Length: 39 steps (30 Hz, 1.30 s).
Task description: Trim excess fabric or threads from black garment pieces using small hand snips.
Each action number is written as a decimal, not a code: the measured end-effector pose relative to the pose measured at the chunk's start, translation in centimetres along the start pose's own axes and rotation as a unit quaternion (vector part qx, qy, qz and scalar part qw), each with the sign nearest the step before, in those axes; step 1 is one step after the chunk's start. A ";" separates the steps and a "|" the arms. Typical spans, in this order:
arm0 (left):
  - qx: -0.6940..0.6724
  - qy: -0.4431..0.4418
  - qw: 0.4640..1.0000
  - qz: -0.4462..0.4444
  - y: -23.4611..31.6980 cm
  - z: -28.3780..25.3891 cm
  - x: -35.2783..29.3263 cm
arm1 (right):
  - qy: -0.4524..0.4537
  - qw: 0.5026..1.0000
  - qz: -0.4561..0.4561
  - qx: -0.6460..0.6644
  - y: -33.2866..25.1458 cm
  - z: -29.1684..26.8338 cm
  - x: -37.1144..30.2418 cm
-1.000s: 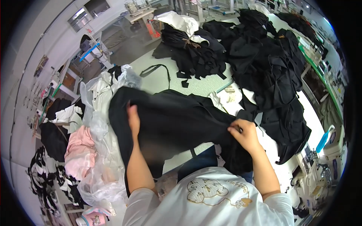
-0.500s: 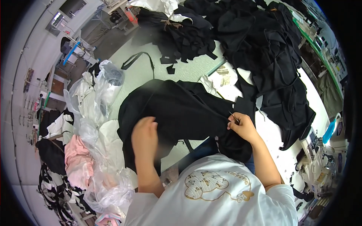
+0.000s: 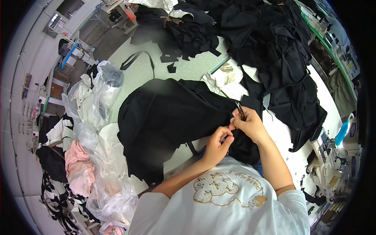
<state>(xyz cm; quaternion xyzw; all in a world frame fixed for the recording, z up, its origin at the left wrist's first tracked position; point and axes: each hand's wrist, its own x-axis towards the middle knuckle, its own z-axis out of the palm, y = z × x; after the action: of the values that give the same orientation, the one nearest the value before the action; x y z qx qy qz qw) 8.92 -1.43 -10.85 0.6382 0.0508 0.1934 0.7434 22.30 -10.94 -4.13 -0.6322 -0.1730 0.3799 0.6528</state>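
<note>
A large piece of black cloth (image 3: 156,109), apparently a garment, is spread on the table in front of me and hangs over its near edge. Thread snips (image 3: 240,111) sit in my right hand (image 3: 251,124), blades pointing up and away. The thumb and forefinger of that hand also close at the cloth's right edge. My left hand (image 3: 217,147) is right beside it, fingers curled and tips drawn together at the same edge. What the left fingertips pinch is too small to make out.
Black garments (image 3: 270,58) are heaped at the far right, and cut black pieces (image 3: 176,35) lie at the far side. White paper (image 3: 231,80) rests beyond the cloth. Clear plastic bags (image 3: 105,90) and pink cloth (image 3: 79,168) stand along the left. A black strap (image 3: 137,58) lies on the table (image 3: 117,76).
My left hand has moved right, from over the cloth's left part to beside my right hand, and its fingers have closed. The snips now point more upright in my right hand.
</note>
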 end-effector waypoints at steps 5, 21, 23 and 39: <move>-0.096 0.004 0.994 -0.052 0.0 0.2 0.1 | -0.004 0.992 -0.018 -0.123 -0.3 -0.3 0.2; -0.121 -0.024 0.986 -0.116 2.9 0.2 1.1 | -0.161 0.963 0.081 -0.199 -0.9 -4.0 -1.1; -0.130 -0.014 0.983 -0.129 2.8 0.4 1.0 | -0.141 0.971 0.077 -0.177 -0.6 -3.5 -1.0; 0.334 0.065 0.904 0.260 11.6 -0.2 3.0 | -0.097 0.986 -0.091 0.099 2.1 -2.8 -3.8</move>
<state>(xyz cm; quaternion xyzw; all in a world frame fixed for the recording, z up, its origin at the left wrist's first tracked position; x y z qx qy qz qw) 9.04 1.13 0.86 0.8257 -0.0075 0.3925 0.4050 21.25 -15.80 -5.61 -0.5060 -0.2540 0.3936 0.7243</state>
